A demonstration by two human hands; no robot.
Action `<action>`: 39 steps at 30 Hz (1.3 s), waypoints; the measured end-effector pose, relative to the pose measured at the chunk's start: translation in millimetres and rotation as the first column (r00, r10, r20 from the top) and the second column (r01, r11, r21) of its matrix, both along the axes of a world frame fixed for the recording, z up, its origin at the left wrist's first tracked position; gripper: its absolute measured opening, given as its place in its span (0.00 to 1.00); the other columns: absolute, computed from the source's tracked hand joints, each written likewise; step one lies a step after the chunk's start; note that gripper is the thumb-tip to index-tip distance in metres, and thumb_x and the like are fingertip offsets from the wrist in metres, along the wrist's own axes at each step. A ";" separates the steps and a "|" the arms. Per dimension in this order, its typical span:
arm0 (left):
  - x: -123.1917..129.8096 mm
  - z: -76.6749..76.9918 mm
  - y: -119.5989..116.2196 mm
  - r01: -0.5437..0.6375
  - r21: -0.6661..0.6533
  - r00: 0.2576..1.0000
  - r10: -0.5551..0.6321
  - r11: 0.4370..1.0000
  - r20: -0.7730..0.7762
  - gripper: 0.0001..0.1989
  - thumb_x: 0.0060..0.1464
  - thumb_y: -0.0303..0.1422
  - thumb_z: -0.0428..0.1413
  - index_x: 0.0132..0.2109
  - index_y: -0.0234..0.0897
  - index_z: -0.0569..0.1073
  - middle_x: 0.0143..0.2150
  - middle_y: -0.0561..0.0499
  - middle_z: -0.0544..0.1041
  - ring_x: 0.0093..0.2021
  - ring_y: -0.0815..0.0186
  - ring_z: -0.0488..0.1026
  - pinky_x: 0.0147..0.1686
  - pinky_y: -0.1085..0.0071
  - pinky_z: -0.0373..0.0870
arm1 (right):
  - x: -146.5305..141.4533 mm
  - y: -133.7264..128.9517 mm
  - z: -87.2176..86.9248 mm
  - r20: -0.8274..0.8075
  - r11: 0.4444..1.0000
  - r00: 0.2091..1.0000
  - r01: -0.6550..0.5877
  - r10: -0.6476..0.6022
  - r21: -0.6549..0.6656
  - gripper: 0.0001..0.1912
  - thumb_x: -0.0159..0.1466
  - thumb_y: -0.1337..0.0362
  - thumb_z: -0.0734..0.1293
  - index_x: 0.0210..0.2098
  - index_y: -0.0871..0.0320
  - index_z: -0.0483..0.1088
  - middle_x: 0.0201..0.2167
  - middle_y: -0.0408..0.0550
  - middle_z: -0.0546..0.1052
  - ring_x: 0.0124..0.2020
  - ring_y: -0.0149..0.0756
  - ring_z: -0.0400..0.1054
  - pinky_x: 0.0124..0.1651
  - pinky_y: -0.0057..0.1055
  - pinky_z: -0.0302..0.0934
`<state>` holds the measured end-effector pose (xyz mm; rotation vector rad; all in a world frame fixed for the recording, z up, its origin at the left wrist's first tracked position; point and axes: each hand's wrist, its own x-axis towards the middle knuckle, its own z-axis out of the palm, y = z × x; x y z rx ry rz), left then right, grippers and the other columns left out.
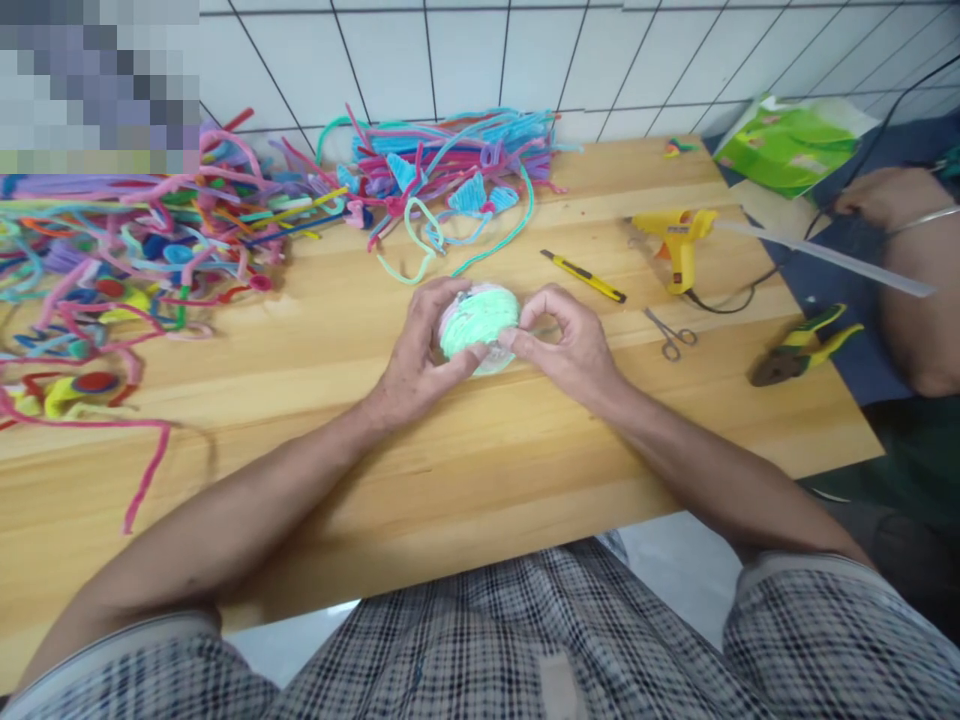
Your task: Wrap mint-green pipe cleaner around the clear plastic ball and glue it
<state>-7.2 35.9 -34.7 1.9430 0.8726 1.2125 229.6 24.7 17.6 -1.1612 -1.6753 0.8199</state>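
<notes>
A rounded ball wound from pipe cleaners (480, 318), mint green with a pale pink part at its upper left, is between my two hands over the wooden table. My left hand (427, 345) curls around its left side, fingers behind and thumb on the near face. From the right, my right hand (566, 340) pinches with thumb and fingertips at the ball's near right edge. Whether a loose strand end sits in that pinch is too small to see. A teal pipe cleaner (499, 240) runs back from behind the ball toward the pile.
Colourful pipe cleaners (465, 140) heap along the wall and the left side. To the right lie a yellow cutter knife (583, 276), a glue gun (679, 245) with a long glue stick, scissors (670, 335) and pliers (802, 350). Another person's arm (919, 290) rests beyond the right edge.
</notes>
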 end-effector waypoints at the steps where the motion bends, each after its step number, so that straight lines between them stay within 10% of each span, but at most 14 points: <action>1: -0.2 0.1 0.0 -0.001 -0.003 1.000 0.001 1.000 0.002 0.35 0.70 0.54 0.64 0.75 0.51 0.64 0.73 0.41 0.70 0.76 0.47 0.68 0.78 0.43 0.68 | 0.5 0.6 -0.5 0.000 1.000 1.000 -0.007 0.007 0.005 0.24 0.64 0.42 0.80 0.29 0.50 0.70 0.32 0.41 0.77 0.38 0.40 0.70 0.49 0.42 0.67; 29: -1.4 5.7 4.3 0.019 0.035 0.999 -0.017 0.999 -0.040 0.33 0.71 0.57 0.61 0.74 0.50 0.66 0.72 0.41 0.72 0.75 0.49 0.70 0.78 0.49 0.68 | 6.2 8.0 -7.8 -0.017 0.997 0.998 -0.059 0.060 0.057 0.24 0.66 0.45 0.81 0.28 0.51 0.71 0.32 0.41 0.77 0.37 0.38 0.71 0.48 0.41 0.67; 39: -5.7 10.1 13.3 0.057 -0.006 0.994 -0.058 0.998 -0.091 0.37 0.71 0.59 0.61 0.76 0.47 0.66 0.75 0.40 0.71 0.78 0.47 0.69 0.80 0.50 0.66 | 0.4 13.4 -27.9 -0.189 0.984 0.980 -0.096 0.067 -0.147 0.38 0.60 0.34 0.81 0.59 0.46 0.71 0.62 0.50 0.81 0.62 0.50 0.77 0.65 0.49 0.74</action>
